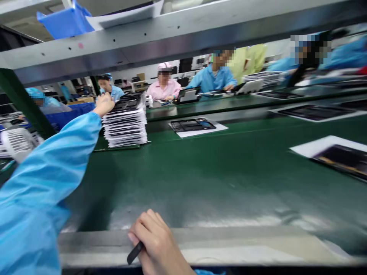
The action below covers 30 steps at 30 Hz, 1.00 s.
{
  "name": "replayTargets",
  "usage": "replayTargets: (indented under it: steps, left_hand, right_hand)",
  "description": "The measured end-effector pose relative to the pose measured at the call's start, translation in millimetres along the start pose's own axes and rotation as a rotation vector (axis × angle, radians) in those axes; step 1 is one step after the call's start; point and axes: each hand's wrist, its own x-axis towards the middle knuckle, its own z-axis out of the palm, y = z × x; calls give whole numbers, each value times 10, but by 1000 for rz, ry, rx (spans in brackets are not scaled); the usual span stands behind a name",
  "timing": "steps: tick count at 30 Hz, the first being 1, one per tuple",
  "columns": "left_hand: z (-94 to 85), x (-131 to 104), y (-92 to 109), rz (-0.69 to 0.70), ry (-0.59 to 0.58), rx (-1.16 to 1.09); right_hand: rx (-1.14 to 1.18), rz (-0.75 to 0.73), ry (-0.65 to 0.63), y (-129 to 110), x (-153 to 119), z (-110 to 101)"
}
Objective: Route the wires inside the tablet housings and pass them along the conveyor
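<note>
My left hand (pixel 104 104), at the end of a long blue sleeve, reaches to the top left of a tall stack of white sheets and dark panels (pixel 125 124). Its fingers are bent at the stack's upper edge; whether they grip a panel is too small to tell. Near the bench's front edge, my right hand (pixel 156 238) is closed around a short black tool (pixel 135 253), whose end sticks out below the fingers. Beyond the green surface (pixel 183 172), a dark panel (pixel 193 125) lies on a white sheet.
Another panel (pixel 344 158) on white paper lies at the right. A metal beam (pixel 172 36) crosses overhead, with a blue bin (pixel 67 21) on it. A green post (pixel 27 103) and white fan-like object (pixel 18 143) stand left. Several people sit across the line.
</note>
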Motion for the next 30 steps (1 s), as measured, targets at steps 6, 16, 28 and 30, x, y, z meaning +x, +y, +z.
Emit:
replayTargets:
  steps: [6, 16, 28, 30]
  left_hand:
    - [312, -1180, 20, 696, -183, 64]
    - [658, -3011, -661, 901, -156, 11]
    - [539, -3410, -407, 697, -452, -66]
    - [503, -3411, -344, 672, -478, -41]
  right_hand:
    - [-62, 55, -101, -92, 46, -91]
    - [-275, -192, -465, -193, 259, -666]
    - [-835, 507, -501, 2127, 2223, -1222]
    - [-876, 594, -471, 2476, 2380, -1204]
